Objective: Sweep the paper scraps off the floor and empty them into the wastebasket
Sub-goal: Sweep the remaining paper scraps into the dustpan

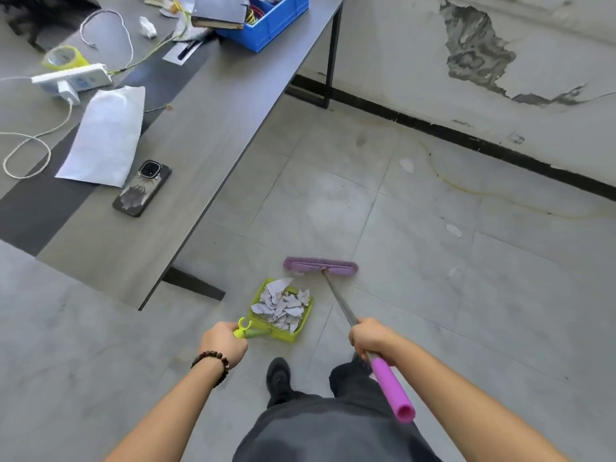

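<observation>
A lime-green dustpan (308, 313) sits on the tiled floor just ahead of my feet, filled with several white paper scraps (281, 303). My left hand (224, 345) grips the dustpan's handle at its near end. My right hand (373, 338) grips the metal shaft of a broom, above its pink grip sleeve (391, 390). The purple broom head (320, 265) rests on the floor just beyond the dustpan's open edge. A few small white scraps (406, 165) (454, 230) lie farther out on the floor to the right. No wastebasket is in view.
A grey table (206, 135) stands to the left, carrying a phone (142, 188), a white paper sheet (105, 138), a power strip, cables and a blue bin (266, 25). Its black legs (195, 283) stand near the dustpan. A peeling wall with black skirting (466, 131) runs along the right; a yellow cable lies on the floor.
</observation>
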`<state>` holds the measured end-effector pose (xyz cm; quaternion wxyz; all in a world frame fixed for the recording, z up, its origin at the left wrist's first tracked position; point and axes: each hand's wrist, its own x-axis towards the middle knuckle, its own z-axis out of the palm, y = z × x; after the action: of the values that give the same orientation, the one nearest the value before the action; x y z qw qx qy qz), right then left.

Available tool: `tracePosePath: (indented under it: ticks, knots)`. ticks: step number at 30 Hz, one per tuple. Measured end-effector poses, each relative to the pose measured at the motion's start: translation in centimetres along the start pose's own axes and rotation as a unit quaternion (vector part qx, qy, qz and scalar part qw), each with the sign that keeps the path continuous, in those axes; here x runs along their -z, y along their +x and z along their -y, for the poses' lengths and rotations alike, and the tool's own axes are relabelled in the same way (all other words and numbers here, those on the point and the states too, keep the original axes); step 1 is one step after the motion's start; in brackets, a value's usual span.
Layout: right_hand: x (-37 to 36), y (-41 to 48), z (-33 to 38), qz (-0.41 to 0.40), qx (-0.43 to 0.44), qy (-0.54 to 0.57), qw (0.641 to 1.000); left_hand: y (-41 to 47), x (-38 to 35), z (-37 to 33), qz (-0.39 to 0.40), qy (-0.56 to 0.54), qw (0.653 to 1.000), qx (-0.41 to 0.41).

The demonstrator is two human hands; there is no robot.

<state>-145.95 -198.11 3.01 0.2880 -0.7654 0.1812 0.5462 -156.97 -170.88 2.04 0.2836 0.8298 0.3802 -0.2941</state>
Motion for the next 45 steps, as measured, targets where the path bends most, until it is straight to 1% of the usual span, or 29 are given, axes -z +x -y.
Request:
tracePosePath:
  ticks: [4,7,9,15,17,21,23,25,27,30,33,38,42,45]
  knots:
    - [0.5,-1.9,0.0,0.017,-0.014,0.012,1.0,0.7,1.1,0.9,0.013,-0.024,1.0,-0.012]
    - [1.8,-2.9,-0.5,0.034,-0.085,0.122,0.988,1.3,1.7,-0.1,0.017,-0.031,0.999,-0.034]
    - [2.3,-3.9,-0.8,0.055,-0.106,0.183,0.976,1.8,2.1,-1.4,0.015,-0.023,0.998,-0.058]
    - [5.6,-5.4,-1.4,0.043,-0.089,0.366,0.925,4.0,3.1,-8.3,-0.007,0.003,0.993,-0.119]
    - [7.2,-5.5,-1.1,0.033,-0.069,0.416,0.906,4.4,3.6,-10.6,-0.012,-0.001,0.993,-0.121]
    - [13.3,-4.1,-0.5,0.029,-0.037,0.492,0.869,6.4,3.6,-17.4,-0.029,-0.009,0.991,-0.131]
    - [17.0,-2.3,0.0,0.03,-0.029,0.516,0.855,7.9,3.4,-21.4,-0.041,-0.007,0.988,-0.15]
    - [21.0,-0.4,0.7,0.017,-0.021,0.515,0.857,9.1,3.2,-25.8,-0.05,-0.008,0.985,-0.165]
    - [24.9,1.4,1.8,-0.003,-0.009,0.495,0.869,10.0,3.1,-30.2,-0.06,-0.004,0.984,-0.169]
    - [29.7,3.8,3.5,-0.047,0.034,0.449,0.892,10.9,3.4,-36.4,-0.071,0.008,0.983,-0.172]
    - [34.9,6.3,4.6,-0.094,0.073,0.422,0.899,12.3,3.6,-42.3,-0.074,0.005,0.982,-0.171]
    - [41.9,9.8,6.9,-0.125,0.095,0.34,0.927,14.6,3.9,-48.7,-0.075,0.025,0.982,-0.173]
    - [46.1,14.0,10.6,-0.147,0.096,0.301,0.937,18.7,4.9,-53.4,-0.063,0.062,0.979,-0.183]
    - [49.0,16.9,14.2,-0.156,0.089,0.293,0.939,22.5,5.8,-57.1,-0.043,0.1,0.975,-0.193]
